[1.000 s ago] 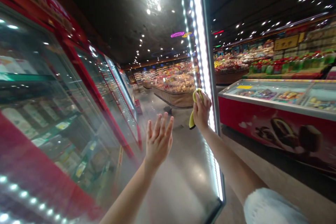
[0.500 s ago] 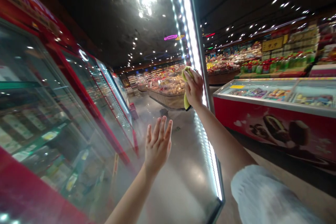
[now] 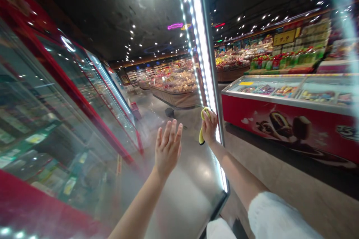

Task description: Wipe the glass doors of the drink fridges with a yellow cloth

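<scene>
A large glass door [image 3: 185, 179], hazy in places, stands in front of me with a bright LED strip [image 3: 200, 37] down its right edge. My right hand [image 3: 210, 127] is closed on a yellow cloth [image 3: 205, 114] and presses it to the glass beside the strip. One end of the cloth hangs below the fingers. My left hand [image 3: 168, 149] is held up at the glass with the fingers stretched out and nothing in it. Whether its palm touches the pane I cannot tell.
Red-framed glass cabinets [image 3: 92, 115] line the left, holding packaged goods on shelves. At the right stands a red ice-cream chest freezer [image 3: 280, 119]. Behind it are bottles [image 3: 288, 59] and a yellow price sign [image 3: 284, 37]. A produce-style display [image 3: 174, 97] shows through the glass.
My right hand has slid down along the door's lit edge with the yellow cloth. My left hand stays raised with fingers spread. The view has shifted slightly.
</scene>
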A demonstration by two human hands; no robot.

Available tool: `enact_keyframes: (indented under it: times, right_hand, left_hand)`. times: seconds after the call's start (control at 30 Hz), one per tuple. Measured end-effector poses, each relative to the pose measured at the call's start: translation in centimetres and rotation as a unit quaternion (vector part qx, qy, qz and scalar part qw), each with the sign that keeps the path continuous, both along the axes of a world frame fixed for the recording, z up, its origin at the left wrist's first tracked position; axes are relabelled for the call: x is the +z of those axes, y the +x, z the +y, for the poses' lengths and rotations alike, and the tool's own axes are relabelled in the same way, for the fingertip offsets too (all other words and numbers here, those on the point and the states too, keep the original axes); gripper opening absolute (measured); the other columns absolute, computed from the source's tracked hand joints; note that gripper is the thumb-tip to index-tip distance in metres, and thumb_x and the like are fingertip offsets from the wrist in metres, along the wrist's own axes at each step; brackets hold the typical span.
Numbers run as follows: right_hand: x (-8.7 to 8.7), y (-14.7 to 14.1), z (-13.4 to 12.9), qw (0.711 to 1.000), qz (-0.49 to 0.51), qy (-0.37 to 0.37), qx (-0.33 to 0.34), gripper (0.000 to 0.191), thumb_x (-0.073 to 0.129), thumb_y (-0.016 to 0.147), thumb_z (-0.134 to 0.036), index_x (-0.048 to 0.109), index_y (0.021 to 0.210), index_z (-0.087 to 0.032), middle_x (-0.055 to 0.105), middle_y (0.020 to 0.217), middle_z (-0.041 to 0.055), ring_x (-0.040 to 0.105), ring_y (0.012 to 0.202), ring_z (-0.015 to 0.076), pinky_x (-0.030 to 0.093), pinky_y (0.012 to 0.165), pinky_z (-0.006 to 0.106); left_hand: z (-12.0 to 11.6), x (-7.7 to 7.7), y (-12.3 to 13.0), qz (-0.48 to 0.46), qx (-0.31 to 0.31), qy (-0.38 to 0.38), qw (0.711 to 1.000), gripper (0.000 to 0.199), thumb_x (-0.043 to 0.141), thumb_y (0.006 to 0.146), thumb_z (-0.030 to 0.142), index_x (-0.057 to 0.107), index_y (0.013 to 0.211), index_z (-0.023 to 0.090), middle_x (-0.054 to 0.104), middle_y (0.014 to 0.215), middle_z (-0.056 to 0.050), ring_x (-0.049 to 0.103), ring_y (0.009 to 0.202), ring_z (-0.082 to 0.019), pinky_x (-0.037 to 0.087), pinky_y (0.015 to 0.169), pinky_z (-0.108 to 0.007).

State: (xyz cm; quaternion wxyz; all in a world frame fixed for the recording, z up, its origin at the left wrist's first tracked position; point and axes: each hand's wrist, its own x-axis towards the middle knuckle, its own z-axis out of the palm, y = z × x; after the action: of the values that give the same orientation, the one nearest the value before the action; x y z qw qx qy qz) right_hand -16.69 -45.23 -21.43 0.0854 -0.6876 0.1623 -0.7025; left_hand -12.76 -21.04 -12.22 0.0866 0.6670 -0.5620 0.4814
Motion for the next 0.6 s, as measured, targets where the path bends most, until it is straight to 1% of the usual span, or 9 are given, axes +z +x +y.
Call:
enact_keyframes:
  times: [0.1, 0.17, 0.23, 0.33, 0.4, 0.43, 0.47, 0.5, 0.6]
  right_hand:
    - [3.3, 0.8, -0.2, 0.999, -0.016, 0.028, 0.009, 0.045, 0.037, 0.107, -0.025, 0.053, 0.148, -0.027, 0.053, 0.15, 0.0128, 0.042, 0.145, 0.0255, 0.037, 0.121, 0.055]
    - [4.3, 1.1, -0.1, 0.999, -0.022, 0.038, 0.02, 0.044, 0.037, 0.107, -0.027, 0.053, 0.148, -0.027, 0.051, 0.153, 0.0123, 0.041, 0.146, 0.0255, 0.036, 0.121, 0.055]
    - [3.3, 1.0, 0.5, 0.999, -0.02, 0.034, 0.034, 0.044, 0.039, 0.106, -0.029, 0.055, 0.147, -0.027, 0.05, 0.154, 0.0123, 0.04, 0.147, 0.0266, 0.036, 0.121, 0.055]
    - [-0.2, 0.4, 1.6, 0.999, -0.008, 0.024, 0.043, 0.042, 0.041, 0.105, -0.027, 0.058, 0.144, -0.026, 0.052, 0.151, 0.0131, 0.04, 0.147, 0.0287, 0.039, 0.118, 0.057]
    - [-1.1, 0.2, 1.8, 0.999, -0.02, 0.039, 0.029, 0.042, 0.041, 0.105, -0.025, 0.058, 0.143, -0.026, 0.056, 0.146, 0.0138, 0.046, 0.142, 0.0283, 0.042, 0.115, 0.056]
    - [-0.5, 0.3, 1.6, 0.998, -0.031, 0.048, 0.021, 0.042, 0.041, 0.104, -0.024, 0.058, 0.143, -0.027, 0.058, 0.144, 0.0141, 0.049, 0.139, 0.0277, 0.043, 0.114, 0.055]
    - [0.8, 0.4, 1.2, 0.998, -0.04, 0.053, 0.015, 0.042, 0.041, 0.105, -0.023, 0.058, 0.143, -0.027, 0.058, 0.143, 0.0141, 0.051, 0.136, 0.0271, 0.044, 0.113, 0.054]
    - [2.7, 0.6, 0.7, 0.997, -0.052, 0.056, 0.012, 0.042, 0.042, 0.104, -0.023, 0.057, 0.143, -0.027, 0.059, 0.142, 0.0141, 0.052, 0.134, 0.0265, 0.044, 0.112, 0.053]
    - [9.2, 1.2, -0.9, 0.998, -0.042, 0.026, 0.035, 0.046, 0.041, 0.104, -0.023, 0.053, 0.148, -0.029, 0.054, 0.149, 0.0116, 0.046, 0.141, 0.025, 0.04, 0.117, 0.05]
  left_hand:
    - [0.1, 0.1, -0.1, 0.004, 0.0, -0.006, 1.0, 0.081, 0.056, 0.096, 0.015, 0.015, 0.166, 0.02, 0.033, 0.166, -0.012, 0.016, 0.159, -0.025, 0.007, 0.133, -0.049]
    - [0.1, 0.0, -0.1, 0.004, 0.001, -0.006, 1.0, 0.081, 0.057, 0.096, 0.016, 0.015, 0.166, 0.02, 0.033, 0.166, -0.012, 0.015, 0.159, -0.025, 0.006, 0.133, -0.049]
    - [0.2, -0.1, -0.1, 0.003, 0.004, -0.004, 1.0, 0.081, 0.057, 0.096, 0.016, 0.016, 0.166, 0.02, 0.034, 0.166, -0.012, 0.014, 0.16, -0.025, 0.005, 0.133, -0.05]
    - [0.3, -0.4, 0.0, 0.0, 0.009, -0.003, 1.0, 0.08, 0.057, 0.096, 0.017, 0.017, 0.166, 0.02, 0.034, 0.166, -0.012, 0.015, 0.159, -0.025, 0.006, 0.133, -0.05]
    - [0.5, -0.6, 0.0, -0.003, 0.004, -0.006, 1.0, 0.079, 0.056, 0.097, 0.017, 0.017, 0.166, 0.02, 0.034, 0.166, -0.012, 0.017, 0.159, -0.026, 0.008, 0.133, -0.05]
    - [0.6, -0.6, 0.0, -0.003, 0.001, -0.008, 1.0, 0.079, 0.056, 0.097, 0.017, 0.017, 0.166, 0.02, 0.034, 0.166, -0.012, 0.017, 0.159, -0.026, 0.008, 0.133, -0.05]
    - [0.7, -0.6, -0.1, -0.003, -0.002, -0.01, 1.0, 0.079, 0.056, 0.097, 0.017, 0.017, 0.166, 0.02, 0.034, 0.166, -0.012, 0.017, 0.159, -0.026, 0.009, 0.132, -0.05]
    - [0.8, -0.6, -0.1, -0.002, -0.004, -0.01, 1.0, 0.078, 0.056, 0.097, 0.017, 0.017, 0.166, 0.02, 0.034, 0.166, -0.012, 0.017, 0.159, -0.027, 0.009, 0.132, -0.05]
    - [0.8, -0.6, -0.2, 0.003, -0.002, -0.008, 1.0, 0.078, 0.055, 0.097, 0.018, 0.019, 0.165, 0.02, 0.035, 0.166, -0.013, 0.018, 0.159, -0.027, 0.009, 0.132, -0.052]
